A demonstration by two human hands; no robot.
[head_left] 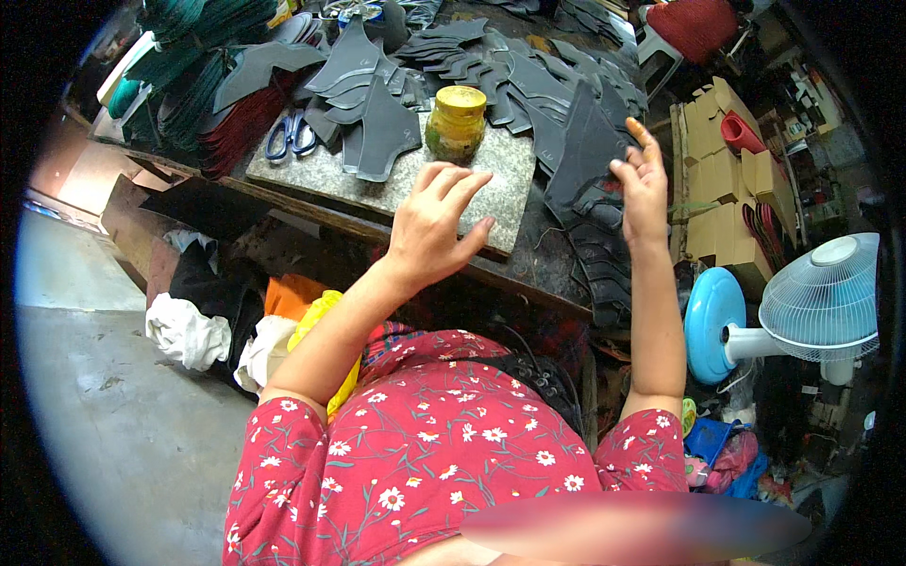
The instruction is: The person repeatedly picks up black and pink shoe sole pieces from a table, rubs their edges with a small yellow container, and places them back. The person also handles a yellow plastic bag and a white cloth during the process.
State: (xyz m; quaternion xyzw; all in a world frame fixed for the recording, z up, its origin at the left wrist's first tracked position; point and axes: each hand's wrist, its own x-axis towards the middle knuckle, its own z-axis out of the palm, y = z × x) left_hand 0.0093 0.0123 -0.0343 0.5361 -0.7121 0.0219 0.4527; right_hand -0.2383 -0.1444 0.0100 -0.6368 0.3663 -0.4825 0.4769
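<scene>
My left hand (436, 222) is over the front edge of a speckled grey stone slab (514, 184), its fingers apart and nothing in them. Just beyond its fingertips, on the slab, stands a yellow-lidded jar (457, 124) smeared with yellow. To the right, my right hand (644, 193) is raised beside a large dark grey cut sheet piece (583, 151), index finger stretched up and the other fingers partly bent. Its fingertips overlap the edge of the dark pieces in view; whether they touch is unclear. Blue-handled scissors (291, 137) lie at the slab's left.
Stacks of grey cut pieces (363, 75) cover the table's far side. Bundles of green cord (179, 66) and dark red cord (247, 123) lie at the left. A blue and white fan (816, 297) and cardboard boxes (717, 170) stand to the right. White cloth (189, 330) hangs below the table's left.
</scene>
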